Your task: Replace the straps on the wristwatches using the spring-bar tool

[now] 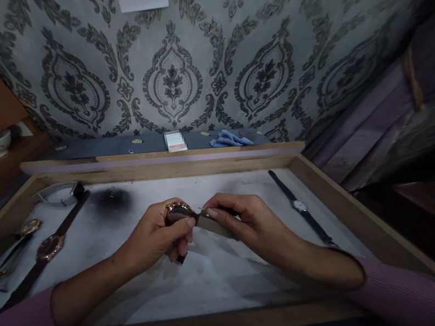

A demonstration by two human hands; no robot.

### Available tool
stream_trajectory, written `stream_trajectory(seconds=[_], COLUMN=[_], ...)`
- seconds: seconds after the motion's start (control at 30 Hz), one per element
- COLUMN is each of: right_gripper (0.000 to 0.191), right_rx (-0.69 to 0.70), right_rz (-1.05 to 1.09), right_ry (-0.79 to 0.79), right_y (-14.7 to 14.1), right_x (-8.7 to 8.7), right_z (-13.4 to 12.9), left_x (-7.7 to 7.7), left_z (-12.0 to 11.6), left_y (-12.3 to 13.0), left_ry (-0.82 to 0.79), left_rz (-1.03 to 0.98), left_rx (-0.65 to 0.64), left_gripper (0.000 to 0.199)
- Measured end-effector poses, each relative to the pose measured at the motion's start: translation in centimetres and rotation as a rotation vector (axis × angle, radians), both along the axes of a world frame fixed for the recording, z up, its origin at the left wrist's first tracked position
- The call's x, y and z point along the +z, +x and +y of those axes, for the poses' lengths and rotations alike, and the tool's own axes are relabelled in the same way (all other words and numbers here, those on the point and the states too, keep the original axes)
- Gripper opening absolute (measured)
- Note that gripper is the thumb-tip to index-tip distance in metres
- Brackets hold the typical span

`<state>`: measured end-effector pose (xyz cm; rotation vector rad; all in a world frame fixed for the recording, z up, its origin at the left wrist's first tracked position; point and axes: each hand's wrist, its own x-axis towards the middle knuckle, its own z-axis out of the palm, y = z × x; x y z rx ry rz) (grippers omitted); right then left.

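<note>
My left hand (pixel 162 230) is closed around a wristwatch (pixel 178 210) with a gold-coloured case and dark face, held above the white bottom of a shallow wooden tray (pixel 203 324). The thumb presses beside the case. From the watch a dark strap (pixel 216 226) runs to the right, under my right hand (pixel 247 216). The right fingers pinch a thin tool (pixel 202 208) with a fine metal tip and what looks like a dark handle. Its tip is close to the case edge; whether they touch I cannot tell.
At the tray's left lie a brown-strapped watch (pixel 50 247), a small gold watch (pixel 30 226) and a clear curved band (pixel 58 195). A dark-strapped watch (pixel 300 206) lies at the right. Behind the tray are a blue cloth (pixel 230 138) and a patterned wall (pixel 173 81).
</note>
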<state>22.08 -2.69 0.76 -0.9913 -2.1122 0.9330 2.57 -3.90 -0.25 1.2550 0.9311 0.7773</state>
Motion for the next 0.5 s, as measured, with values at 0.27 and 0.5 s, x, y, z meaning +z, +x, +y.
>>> stream_trajectory(seconds=[0.27,0.5], right_gripper=[0.020,0.021], right_rx=[0.002,-0.004], right_rz=[0.107,0.114], right_ry=[-0.095,-0.127], right_y=[-0.28,-0.31], right_x=[0.37,0.71], right_z=[-0.20,-0.26], left_x=[-0.02,0.11], left_z=[0.10,0.08], left_y=[-0.02,0.06], left_ry=[0.011,0.013], left_rz=[-0.010,-0.005], left_rx=[-0.009,-0.008], left_gripper=[0.018,0.020])
